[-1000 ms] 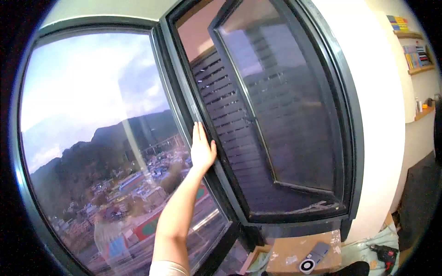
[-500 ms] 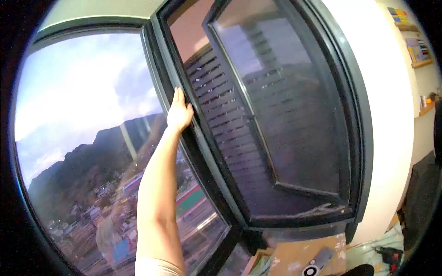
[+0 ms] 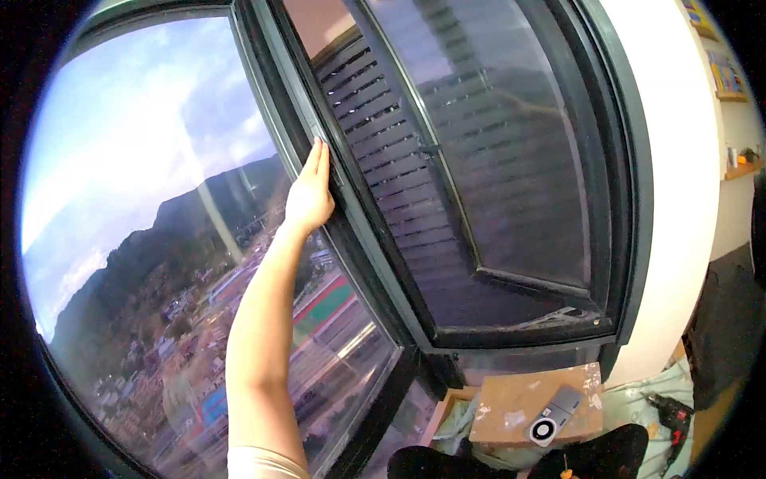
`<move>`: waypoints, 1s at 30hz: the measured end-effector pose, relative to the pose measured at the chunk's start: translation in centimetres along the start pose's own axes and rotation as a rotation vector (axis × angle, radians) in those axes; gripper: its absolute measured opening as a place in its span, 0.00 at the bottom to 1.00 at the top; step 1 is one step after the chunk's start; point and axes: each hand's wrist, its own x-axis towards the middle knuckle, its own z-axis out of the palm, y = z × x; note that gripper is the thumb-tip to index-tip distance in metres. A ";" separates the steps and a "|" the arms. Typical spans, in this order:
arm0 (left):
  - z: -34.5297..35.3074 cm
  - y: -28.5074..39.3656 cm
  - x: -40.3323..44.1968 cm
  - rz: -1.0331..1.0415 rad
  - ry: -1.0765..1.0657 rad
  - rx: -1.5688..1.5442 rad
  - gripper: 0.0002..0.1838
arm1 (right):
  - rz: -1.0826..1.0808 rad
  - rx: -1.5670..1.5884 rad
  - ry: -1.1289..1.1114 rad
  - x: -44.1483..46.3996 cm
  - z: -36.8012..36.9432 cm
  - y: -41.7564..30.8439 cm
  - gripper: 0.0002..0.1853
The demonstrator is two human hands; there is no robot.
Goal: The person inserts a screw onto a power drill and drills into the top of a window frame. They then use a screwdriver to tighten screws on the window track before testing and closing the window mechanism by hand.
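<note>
My left hand reaches up along the dark window frame post between two panes. Its fingers are stretched out together and lie flat against the post, with nothing visible in them. Left of the hand is a large fixed pane looking out on hills and buildings. To its right, a dark-framed window sash is tilted outward, with a small handle on its edge. My right hand is out of view.
Below the window, a worn cardboard box carries a grey device with a round white-and-black end. A red and black drill lies on pale cloth. Dark-clad knees are at the bottom; wall shelves stand right.
The view has tilted downward, bringing the box, drill and knees further into sight. My left hand stays at the post, its fingers now angled more to the right.
</note>
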 end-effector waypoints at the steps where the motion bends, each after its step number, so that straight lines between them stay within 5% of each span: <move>1: -0.2 0.9 -0.8 -0.028 -0.029 -0.005 0.45 | 0.007 0.005 0.007 0.1 -0.1 -0.3 0.13; 5: 0.5 0.2 -1.4 0.042 0.084 -0.073 0.44 | 0.033 0.036 0.016 -0.1 -0.4 -1.5 0.12; 9: -0.8 0.1 -0.4 -0.010 0.160 -0.099 0.18 | 0.051 0.022 0.038 0.0 0.0 -0.3 0.12; 12: -1.2 -0.4 1.1 -0.143 0.016 -0.185 0.15 | 0.028 0.035 0.040 0.2 0.0 0.2 0.13; 19: -1.7 -1.6 3.0 0.010 -0.074 -0.119 0.14 | 0.018 0.012 0.015 0.7 -0.4 -0.9 0.13; 30: -0.7 -1.6 2.3 -0.069 -0.027 -0.195 0.12 | 0.068 0.034 -0.001 0.4 -0.4 0.2 0.17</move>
